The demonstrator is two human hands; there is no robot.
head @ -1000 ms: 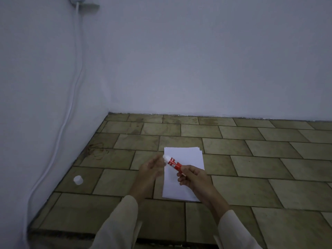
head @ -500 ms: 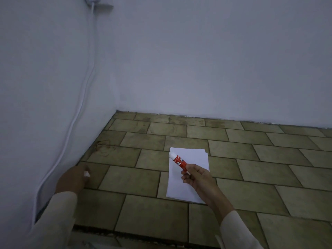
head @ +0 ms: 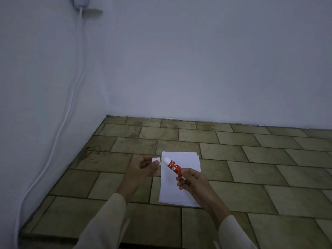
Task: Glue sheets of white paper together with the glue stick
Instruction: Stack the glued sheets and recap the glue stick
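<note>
A stack of white paper sheets point(head: 180, 180) lies flat on the tiled floor in front of me. My right hand point(head: 195, 182) grips a red glue stick point(head: 172, 167) by its lower end, above the sheets, its white tip pointing up and left. My left hand point(head: 143, 167) holds the small white cap point(head: 156, 160) between its fingertips, just left of the stick's tip and slightly apart from it.
The brown tiled floor point(head: 251, 177) meets white walls at the left and back. A white cable point(head: 71, 97) hangs from a plug high on the left wall and runs down to the floor's left edge. A faint scribble mark point(head: 95, 153) lies near the corner.
My left hand reached left to the cap lying on the floor by the wall, picked it up, and has come back beside the glue stick's tip. My right hand stayed over the paper.
</note>
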